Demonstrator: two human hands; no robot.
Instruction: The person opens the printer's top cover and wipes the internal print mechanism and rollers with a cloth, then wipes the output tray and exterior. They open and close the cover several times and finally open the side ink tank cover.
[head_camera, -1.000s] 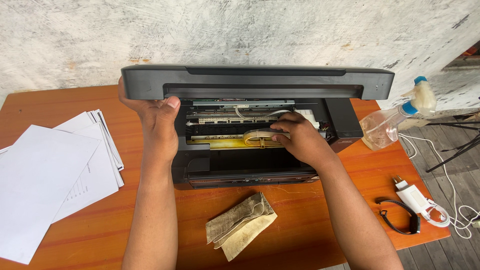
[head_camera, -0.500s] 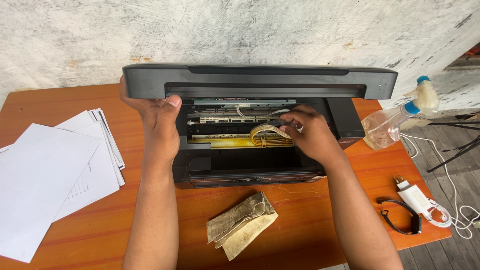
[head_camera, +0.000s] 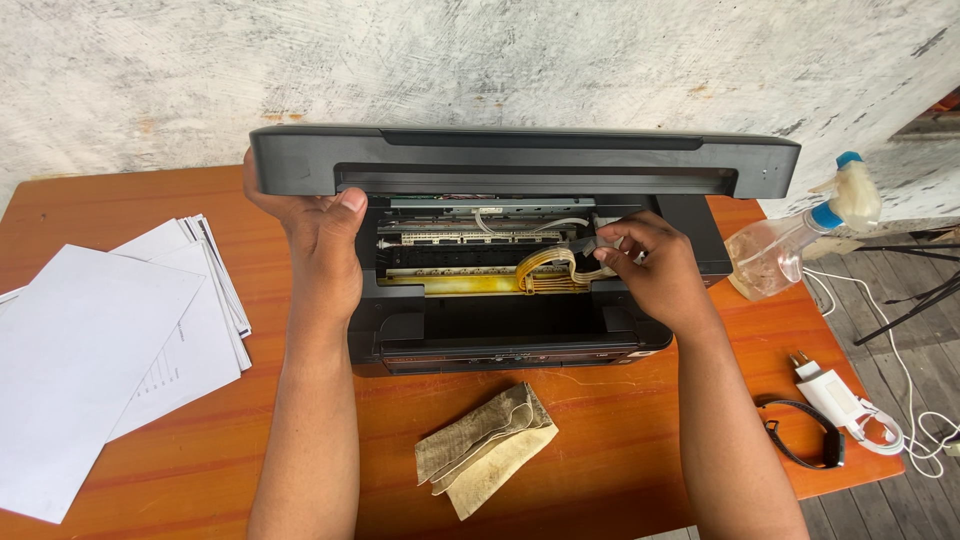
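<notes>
A black printer (head_camera: 500, 340) stands on an orange wooden table (head_camera: 120, 200) with its lid (head_camera: 520, 160) raised. My left hand (head_camera: 320, 240) grips the lid's left end from below and holds it up. Inside the open body my right hand (head_camera: 650, 265) pinches a grey carriage part (head_camera: 592, 244) at the right, where a looped yellow ribbon cable (head_camera: 550, 270) ends. A yellowed strip (head_camera: 450, 284) runs along the printer's inside. Most of the carriage is hidden by my fingers.
A folded dirty cloth (head_camera: 485, 448) lies in front of the printer. White paper sheets (head_camera: 100, 340) are spread at the left. At the right are a clear spray bottle (head_camera: 790, 245), a white charger with cable (head_camera: 845, 405) and a black band (head_camera: 800, 435) by the table edge.
My right hand has slid to the right inside the printer, and the yellow ribbon cable now shows uncovered. My left hand still holds the lid up.
</notes>
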